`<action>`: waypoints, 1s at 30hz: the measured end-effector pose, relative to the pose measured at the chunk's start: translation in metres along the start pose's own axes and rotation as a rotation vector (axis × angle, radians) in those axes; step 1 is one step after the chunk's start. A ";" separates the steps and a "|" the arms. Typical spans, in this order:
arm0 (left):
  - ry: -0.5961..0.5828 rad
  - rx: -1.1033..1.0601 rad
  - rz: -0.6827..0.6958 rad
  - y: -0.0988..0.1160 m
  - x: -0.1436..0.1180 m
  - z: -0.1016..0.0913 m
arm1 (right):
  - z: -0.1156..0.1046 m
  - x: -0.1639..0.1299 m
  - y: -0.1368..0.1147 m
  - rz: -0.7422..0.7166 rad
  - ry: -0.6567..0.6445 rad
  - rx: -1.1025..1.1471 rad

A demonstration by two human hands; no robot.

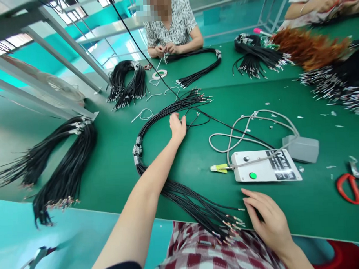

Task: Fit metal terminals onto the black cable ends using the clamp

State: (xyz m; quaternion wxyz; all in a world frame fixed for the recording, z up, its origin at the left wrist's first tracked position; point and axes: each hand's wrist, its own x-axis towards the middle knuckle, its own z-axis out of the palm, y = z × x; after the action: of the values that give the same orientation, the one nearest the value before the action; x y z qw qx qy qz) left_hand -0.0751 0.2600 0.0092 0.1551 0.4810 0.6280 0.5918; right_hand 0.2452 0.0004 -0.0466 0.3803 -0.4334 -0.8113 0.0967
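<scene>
My left hand (pixel 178 127) is over the middle of the green table, fingers curled, and a thin black cable (pixel 203 123) runs out from it in a small loop. Beside and beneath that arm curves a bundle of black cables (pixel 151 121), wrapped with whitish tags (pixel 137 150) at its bend. Its bare-tipped ends (pixel 230 227) reach the table's front edge. My right hand (pixel 269 219) is at that edge, thumb and fingers apart. One cable tip (pixel 240 209) lies just left of its fingers; nothing shows in its grasp.
A white box with a green button (pixel 266 166), a yellow clip (pixel 218 168) and a grey block (pixel 302 148) lie at right. Red-handled pliers (pixel 353 183) are farther right. Bundled cables (pixel 85 139) lie left. Across the table, a person (pixel 171 32) handles another bundle.
</scene>
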 end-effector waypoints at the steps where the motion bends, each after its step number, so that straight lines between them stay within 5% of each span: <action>1: -0.004 0.024 -0.004 -0.007 -0.006 0.003 | 0.000 0.000 0.000 0.006 0.008 0.008; 4: -0.053 0.105 0.103 -0.009 -0.027 -0.004 | 0.000 0.001 -0.001 0.048 0.026 0.050; 6: -0.207 0.129 0.249 0.005 -0.050 -0.021 | 0.000 0.001 -0.002 0.103 0.041 0.090; 8: -0.531 0.128 0.352 0.025 -0.086 -0.043 | 0.000 0.002 -0.003 0.163 0.051 0.130; 11: -1.234 0.176 0.433 0.049 -0.152 -0.077 | 0.000 0.003 -0.004 0.240 0.055 0.176; 13: -1.422 0.323 0.469 0.054 -0.190 -0.093 | -0.001 0.003 -0.005 0.275 0.055 0.192; 17: -1.423 0.548 0.442 0.050 -0.222 -0.103 | -0.001 0.003 -0.005 0.322 0.064 0.208; 30: -1.524 0.351 0.320 0.058 -0.200 -0.114 | -0.002 0.001 -0.002 0.449 0.040 0.272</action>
State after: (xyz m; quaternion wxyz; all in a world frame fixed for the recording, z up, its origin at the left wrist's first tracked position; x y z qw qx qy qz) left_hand -0.0401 0.0253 0.0144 0.3769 0.8548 0.3566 0.0076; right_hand 0.2453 -0.0005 -0.0435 0.4201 -0.5492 -0.6667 0.2782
